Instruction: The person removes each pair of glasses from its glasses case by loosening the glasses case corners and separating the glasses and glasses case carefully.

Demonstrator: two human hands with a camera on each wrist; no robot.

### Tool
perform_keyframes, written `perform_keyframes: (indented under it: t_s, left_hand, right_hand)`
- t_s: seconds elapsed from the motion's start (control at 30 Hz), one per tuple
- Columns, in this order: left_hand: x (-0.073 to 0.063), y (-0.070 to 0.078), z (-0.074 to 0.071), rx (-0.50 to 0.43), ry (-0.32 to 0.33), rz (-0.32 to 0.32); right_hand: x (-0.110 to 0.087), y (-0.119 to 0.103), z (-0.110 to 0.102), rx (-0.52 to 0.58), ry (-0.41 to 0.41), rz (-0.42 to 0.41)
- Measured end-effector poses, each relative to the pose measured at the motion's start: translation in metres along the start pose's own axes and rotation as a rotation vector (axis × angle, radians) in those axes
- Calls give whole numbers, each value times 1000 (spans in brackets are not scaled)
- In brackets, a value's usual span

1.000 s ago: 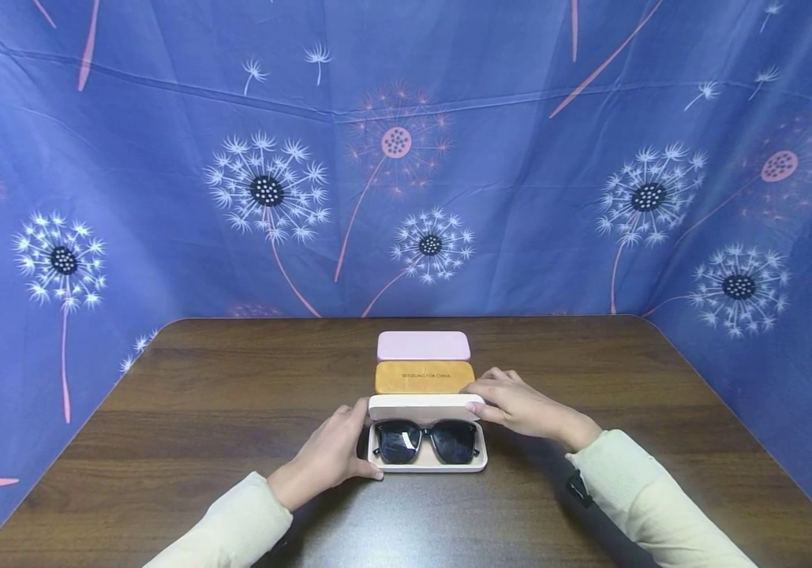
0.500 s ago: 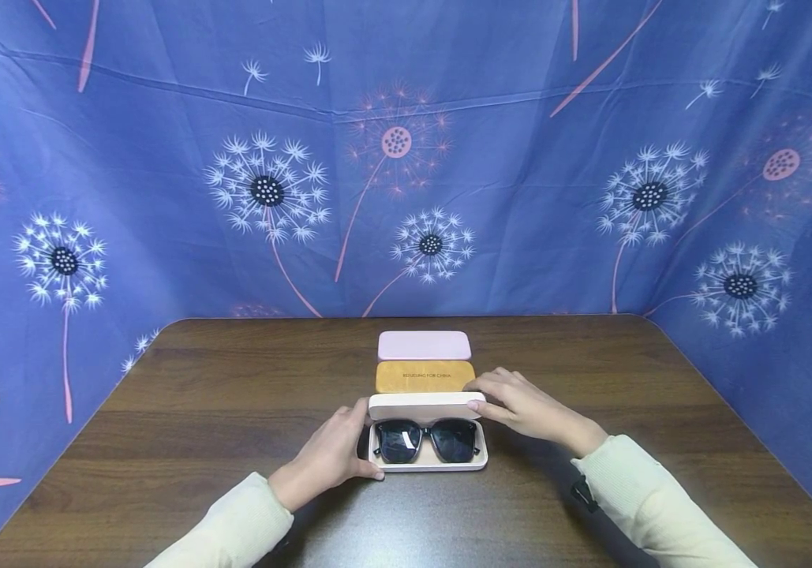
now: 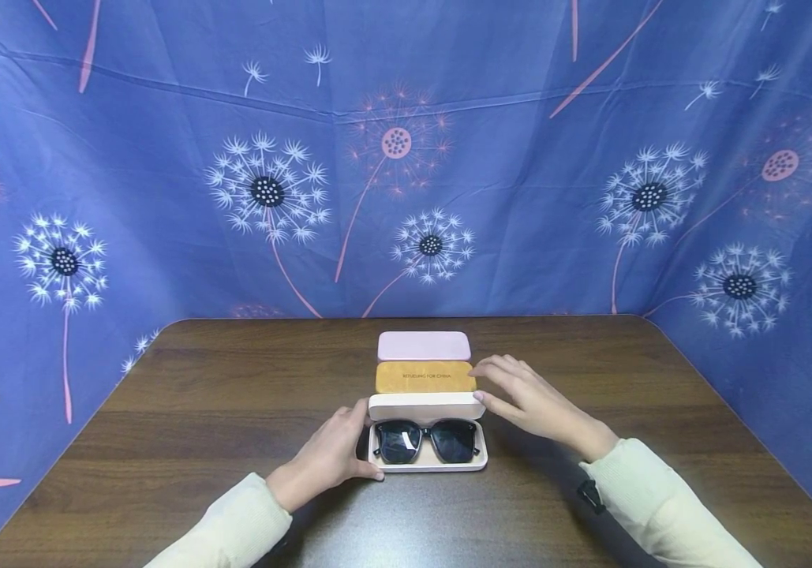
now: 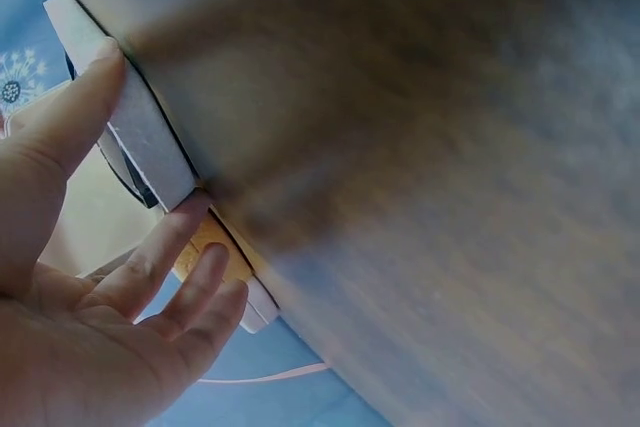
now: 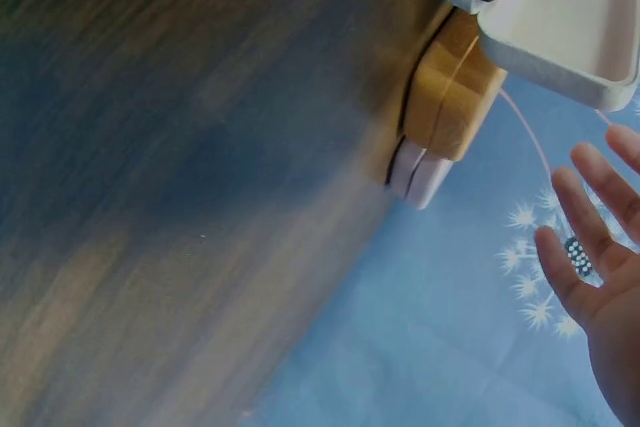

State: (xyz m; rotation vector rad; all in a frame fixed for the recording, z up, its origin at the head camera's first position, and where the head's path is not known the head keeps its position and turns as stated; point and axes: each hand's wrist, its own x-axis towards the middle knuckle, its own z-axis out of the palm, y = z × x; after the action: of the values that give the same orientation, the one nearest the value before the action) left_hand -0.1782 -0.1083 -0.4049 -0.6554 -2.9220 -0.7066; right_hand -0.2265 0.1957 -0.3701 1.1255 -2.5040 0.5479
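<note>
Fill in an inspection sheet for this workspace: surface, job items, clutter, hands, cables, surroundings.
Surface: brown wood-grain table, glossy toward the front.
Job items: white case, lid raised, sunglasses inside; behind it an orange case, then a pink case, both shut.
Clutter: nothing seen.
Left hand: holds the white case's left end, thumb at the front.
Right hand: beside the lid's right end, fingers extended; whether the thumb touches the lid cannot be told.
Cables: nothing seen.
Surroundings: blue cloth printed with dandelions, creased, hanging behind the table and at both sides.
</note>
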Motion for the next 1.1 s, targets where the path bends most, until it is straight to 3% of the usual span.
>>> perform_keyframes:
  t_s: [0.23, 0.43, 1.1]
  left_hand:
    - [0, -1, 0, 12, 4, 14]
    - [-1, -1, -1, 17, 8, 26]
    - [-3, -1, 0, 38, 9, 48]
  right_hand:
    - [2, -8, -5, -42, 98, -65]
    - [5, -19, -6, -70, 124, -140]
    - [6, -55, 9, -116, 78, -308]
